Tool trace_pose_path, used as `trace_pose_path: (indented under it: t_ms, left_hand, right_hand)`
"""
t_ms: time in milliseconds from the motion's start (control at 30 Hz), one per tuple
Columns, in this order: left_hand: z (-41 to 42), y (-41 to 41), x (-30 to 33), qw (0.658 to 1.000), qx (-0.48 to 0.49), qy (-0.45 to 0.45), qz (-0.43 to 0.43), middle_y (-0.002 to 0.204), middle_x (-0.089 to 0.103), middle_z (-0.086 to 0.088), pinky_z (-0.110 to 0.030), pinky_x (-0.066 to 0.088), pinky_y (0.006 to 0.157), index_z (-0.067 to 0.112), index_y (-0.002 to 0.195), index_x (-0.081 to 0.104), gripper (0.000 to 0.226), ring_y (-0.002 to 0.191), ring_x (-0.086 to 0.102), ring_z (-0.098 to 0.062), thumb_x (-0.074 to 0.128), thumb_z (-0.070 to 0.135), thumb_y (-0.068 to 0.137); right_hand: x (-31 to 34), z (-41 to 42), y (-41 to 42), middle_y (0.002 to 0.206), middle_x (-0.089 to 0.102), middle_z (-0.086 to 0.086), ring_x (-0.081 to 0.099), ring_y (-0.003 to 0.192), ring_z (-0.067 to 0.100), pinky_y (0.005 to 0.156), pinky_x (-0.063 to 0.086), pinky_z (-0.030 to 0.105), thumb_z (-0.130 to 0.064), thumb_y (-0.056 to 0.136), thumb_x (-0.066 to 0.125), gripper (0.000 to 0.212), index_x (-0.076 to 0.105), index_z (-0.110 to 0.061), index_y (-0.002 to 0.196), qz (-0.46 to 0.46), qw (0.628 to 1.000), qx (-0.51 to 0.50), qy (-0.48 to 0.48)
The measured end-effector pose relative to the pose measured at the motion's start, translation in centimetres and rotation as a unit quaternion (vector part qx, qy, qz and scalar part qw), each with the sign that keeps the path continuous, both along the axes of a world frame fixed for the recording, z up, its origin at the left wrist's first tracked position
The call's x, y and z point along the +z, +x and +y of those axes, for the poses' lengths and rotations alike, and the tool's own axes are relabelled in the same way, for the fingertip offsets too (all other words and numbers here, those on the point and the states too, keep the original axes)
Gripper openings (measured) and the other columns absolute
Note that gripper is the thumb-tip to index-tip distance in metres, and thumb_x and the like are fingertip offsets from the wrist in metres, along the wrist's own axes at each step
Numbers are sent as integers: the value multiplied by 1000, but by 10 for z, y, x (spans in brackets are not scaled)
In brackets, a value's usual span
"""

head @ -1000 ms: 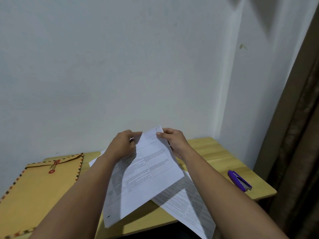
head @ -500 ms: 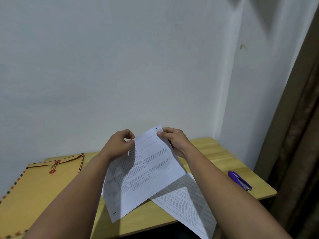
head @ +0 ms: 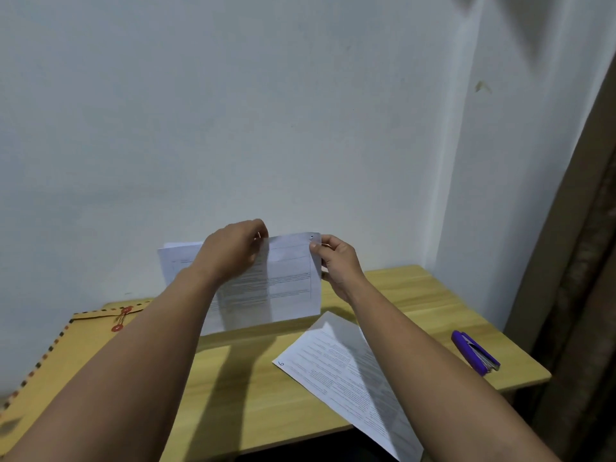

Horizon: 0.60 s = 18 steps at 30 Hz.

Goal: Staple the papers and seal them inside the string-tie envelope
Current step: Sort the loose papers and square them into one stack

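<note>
Both my hands hold printed white papers [head: 286, 281] upright above the wooden table [head: 416, 295]. My left hand [head: 233, 250] pinches the top edge near the middle, and my right hand [head: 336, 261] grips the top right corner. Another sheet peeks out behind at the left. A separate printed sheet [head: 346, 368] lies flat on the table under my right forearm, reaching past the front edge. The brown string-tie envelope [head: 66, 355] with red buttons lies at the left. A purple stapler [head: 475, 352] rests at the table's right end.
A white wall stands right behind the table. A brown curtain [head: 580, 261] hangs at the far right, close to the stapler's end of the table. The table's front edge runs under my forearms.
The papers went from lying tilted in front of me to standing upright, lifted higher above the table. Both hands rose with them. The sheet on the table is now uncovered.
</note>
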State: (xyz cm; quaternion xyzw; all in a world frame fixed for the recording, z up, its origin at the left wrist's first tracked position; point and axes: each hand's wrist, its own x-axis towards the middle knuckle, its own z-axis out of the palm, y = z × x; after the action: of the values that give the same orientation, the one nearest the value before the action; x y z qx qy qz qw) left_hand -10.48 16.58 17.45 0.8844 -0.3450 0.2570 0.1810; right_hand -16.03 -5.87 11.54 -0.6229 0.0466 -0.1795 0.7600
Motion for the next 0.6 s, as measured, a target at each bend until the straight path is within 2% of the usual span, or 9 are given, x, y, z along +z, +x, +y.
trace_pose_path:
  t_ms: [267, 400, 500, 600]
  left_hand:
    - [-10, 4, -48, 999, 27, 37, 7, 108, 66, 7, -37, 49, 70, 28, 108, 57, 18, 95, 60, -23, 49, 17, 96]
    - [-11, 7, -56, 999, 32, 31, -1, 106, 65, 7, -35, 47, 67, 27, 108, 58, 17, 94, 60, -23, 49, 18, 97]
    - [-10, 10, -58, 999, 27, 25, -10, 103, 65, 7, -33, 43, 64, 25, 107, 59, 15, 91, 60, -21, 51, 19, 96]
    - [-8, 11, -58, 999, 20, 19, -21, 100, 64, 5, -32, 43, 62, 24, 105, 61, 12, 88, 61, -23, 53, 22, 97]
  right_hand:
    - [-53, 2, 2, 91, 77, 0, 69, 81, 14, 75, 55, 34, -14, 98, 70, 6, 76, -16, 96, -1, 999, -54, 3]
    - [-64, 4, 6, 93, 79, 3, 70, 84, 15, 75, 55, 34, -18, 97, 74, 6, 78, -15, 99, -17, 997, -72, 24]
    - [-68, 7, 11, 94, 79, 5, 70, 85, 18, 79, 57, 37, -17, 98, 72, 8, 79, -13, 101, -31, 996, -72, 36]
    - [-68, 10, 15, 95, 78, 6, 70, 88, 18, 86, 58, 40, -11, 99, 70, 13, 76, -10, 111, -42, 995, -72, 44]
